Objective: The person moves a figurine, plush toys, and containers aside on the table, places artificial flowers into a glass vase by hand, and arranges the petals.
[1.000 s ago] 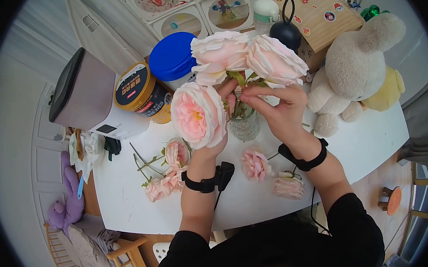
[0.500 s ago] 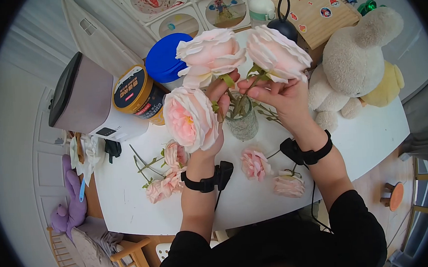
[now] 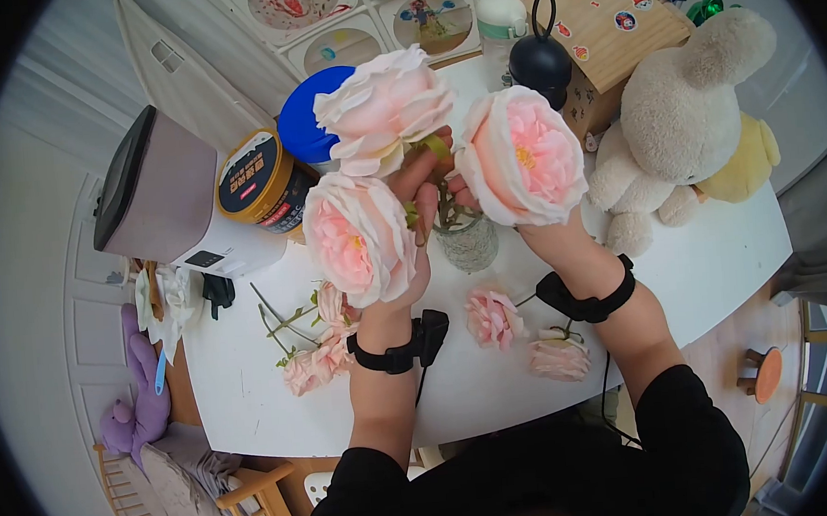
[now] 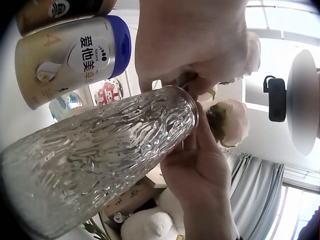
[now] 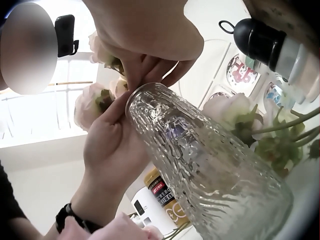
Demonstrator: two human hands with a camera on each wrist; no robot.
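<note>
A clear textured glass vase point(image 3: 468, 245) stands upright on the white table. My left hand point(image 3: 424, 209) holds stems at its mouth, with one pink rose point(image 3: 389, 111) above and another rose point(image 3: 362, 238) at the left. Behind a third rose point(image 3: 524, 159), which faces up, my right hand point(image 3: 548, 237) is partly hidden. Both wrist views show the hands meeting at the rim of the vase point(image 4: 100, 155): the left hand point(image 4: 192, 42) and, opposite, the right hand point(image 5: 145, 37), its fingers curled in at the stems. The stem ends are mostly hidden.
Several roses point(image 3: 317, 365) lie on the table point(image 3: 251, 404) at the left; two more, a rose point(image 3: 494, 317) and another rose point(image 3: 560, 358), lie in front. Tubs point(image 3: 254, 178), a bottle point(image 3: 500, 17), a black object point(image 3: 541, 62) and a plush rabbit point(image 3: 679, 110) stand behind.
The right hand's rose has tipped toward the head camera and come lower and left, covering much of that hand. The left hand's two roses have shifted left, away from it.
</note>
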